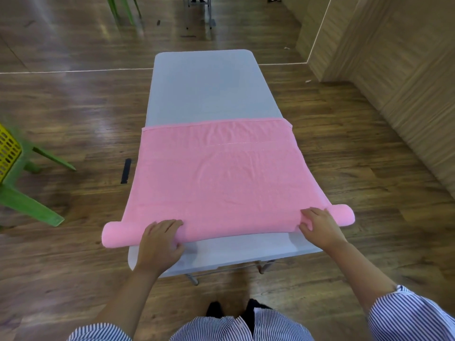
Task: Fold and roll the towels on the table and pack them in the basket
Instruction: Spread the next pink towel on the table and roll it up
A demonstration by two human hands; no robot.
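Pink towel (pixel 216 173) lies flat across the near half of the white table (pixel 209 89), folded once by the look of the seam line running across it, overhanging both long edges of the table. Near edge of the towel is already turned into a short roll (pixel 115 233) sitting close to the table's near end; only a turn or two done, most of the cloth beyond it is unrolled. Left hand (pixel 160 239) curls over the roll toward the table's left side, fingers on top and thumb tucked under, gripping it. Right hand (pixel 317 225) does the same toward the table's right side, fingers bent over the roll. Far half of the table is bare white top.

Progress: fold done, roll just started, needs rolling away toward the table's far end. Packing not started. A yellow perforated thing (pixel 7 153) on a green chair (pixel 29 200), well left of the table, is probably the basket, but it is cut off by the frame edge and blurred. No other towels show on the table.
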